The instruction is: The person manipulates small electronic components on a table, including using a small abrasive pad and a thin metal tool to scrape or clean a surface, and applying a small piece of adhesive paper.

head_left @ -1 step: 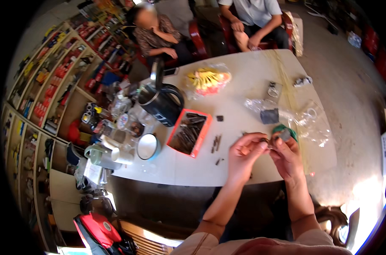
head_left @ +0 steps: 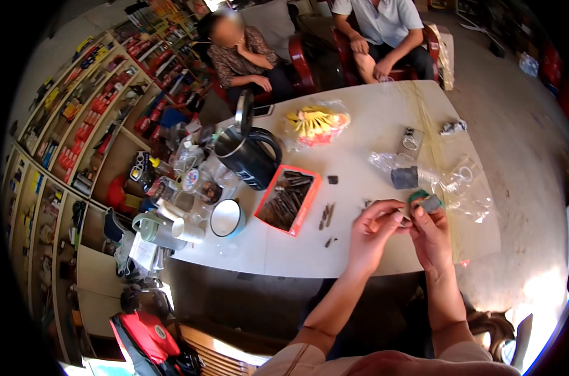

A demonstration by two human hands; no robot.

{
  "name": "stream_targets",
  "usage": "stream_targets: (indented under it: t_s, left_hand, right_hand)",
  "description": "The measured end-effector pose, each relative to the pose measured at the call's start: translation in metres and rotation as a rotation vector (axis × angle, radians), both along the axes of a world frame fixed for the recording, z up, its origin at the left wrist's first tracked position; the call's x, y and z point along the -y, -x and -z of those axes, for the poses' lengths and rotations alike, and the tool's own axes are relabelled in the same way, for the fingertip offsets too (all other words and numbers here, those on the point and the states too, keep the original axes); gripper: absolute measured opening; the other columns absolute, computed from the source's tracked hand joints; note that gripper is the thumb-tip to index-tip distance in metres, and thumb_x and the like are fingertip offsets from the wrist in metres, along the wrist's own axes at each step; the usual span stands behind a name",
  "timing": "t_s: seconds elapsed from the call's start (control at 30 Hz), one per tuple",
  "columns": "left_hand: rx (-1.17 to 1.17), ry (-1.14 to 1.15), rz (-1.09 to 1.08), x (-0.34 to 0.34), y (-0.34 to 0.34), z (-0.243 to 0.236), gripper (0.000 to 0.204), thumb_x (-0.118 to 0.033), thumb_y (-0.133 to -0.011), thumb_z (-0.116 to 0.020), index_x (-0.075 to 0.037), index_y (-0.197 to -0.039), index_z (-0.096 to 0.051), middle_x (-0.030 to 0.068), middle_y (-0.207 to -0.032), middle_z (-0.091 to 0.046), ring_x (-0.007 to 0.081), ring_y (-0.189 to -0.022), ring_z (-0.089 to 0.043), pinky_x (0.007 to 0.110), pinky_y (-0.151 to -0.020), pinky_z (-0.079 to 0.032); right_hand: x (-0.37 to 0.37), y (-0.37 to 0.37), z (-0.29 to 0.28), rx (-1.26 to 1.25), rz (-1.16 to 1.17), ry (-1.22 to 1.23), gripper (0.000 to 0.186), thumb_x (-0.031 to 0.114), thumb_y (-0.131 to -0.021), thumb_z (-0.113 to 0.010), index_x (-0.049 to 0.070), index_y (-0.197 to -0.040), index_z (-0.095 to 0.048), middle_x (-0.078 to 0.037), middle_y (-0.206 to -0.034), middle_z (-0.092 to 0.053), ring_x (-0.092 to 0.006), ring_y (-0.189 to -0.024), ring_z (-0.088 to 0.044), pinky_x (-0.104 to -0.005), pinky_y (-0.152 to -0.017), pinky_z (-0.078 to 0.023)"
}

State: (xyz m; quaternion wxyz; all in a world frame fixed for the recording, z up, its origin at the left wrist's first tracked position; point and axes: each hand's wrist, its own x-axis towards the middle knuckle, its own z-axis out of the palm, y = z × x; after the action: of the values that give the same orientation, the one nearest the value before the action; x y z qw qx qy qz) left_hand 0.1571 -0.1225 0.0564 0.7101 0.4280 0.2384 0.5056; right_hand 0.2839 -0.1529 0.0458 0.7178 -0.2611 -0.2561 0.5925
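My left hand (head_left: 372, 235) and my right hand (head_left: 431, 241) meet above the white table (head_left: 309, 257), both with fingers closed. The left pinches a small dark piece (head_left: 404, 214), too small to make out clearly. The right grips a small grey block (head_left: 430, 203), with a green item (head_left: 416, 195) just behind it, partly hidden. A dark grey block (head_left: 404, 177) lies beyond them on crumpled clear plastic (head_left: 466, 188). Left of my hands are small dark metal pieces (head_left: 327, 216) and an open red box (head_left: 284, 202) full of similar pieces.
A black kettle (head_left: 247, 163), enamel mug (head_left: 226, 218), cups and jars crowd the table's left. Bagged bananas (head_left: 315, 125) lie at the back. Two people (head_left: 240, 59) (head_left: 384, 37) sit beyond. Shelves (head_left: 77, 138) line the left; a wooden chair (head_left: 209, 351) stands below.
The whole view has shifted slightly, so the table and my hands appear a little farther right. My hands keep much the same grip.
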Motion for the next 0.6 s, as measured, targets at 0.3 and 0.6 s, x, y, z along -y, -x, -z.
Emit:
stream_targets:
  t_s: [0.3, 0.6]
  left_hand:
    - [-0.012, 0.19, 0.042, 0.008, -0.022, 0.017, 0.017, -0.013, -0.097, -0.049, -0.006, -0.11, -0.059, -0.0055, -0.069, -0.049, 0.0015, -0.053, -0.037, 0.017, -0.046, -0.027]
    - [-0.452, -0.275, -0.256, 0.009, -0.029, 0.02, 0.011, 0.001, -0.089, -0.06, 0.004, -0.099, -0.063, -0.0031, -0.066, -0.055, 0.0024, -0.058, -0.049, 0.018, -0.056, -0.043]
  right_hand:
    - [0.005, 0.009, 0.002, 0.11, 0.164, 0.16, 0.01, 0.008, -0.089, -0.062, 0.0, -0.094, -0.065, -0.003, -0.081, -0.062, -0.0117, -0.061, -0.056, -0.0231, -0.052, -0.047]
    - [0.003, -0.004, 0.01, -0.257, -0.086, 0.169, 0.023, 0.021, -0.091, -0.063, 0.004, -0.106, -0.064, 0.0, -0.084, -0.064, -0.0086, -0.077, -0.06, -0.0212, -0.067, -0.045]
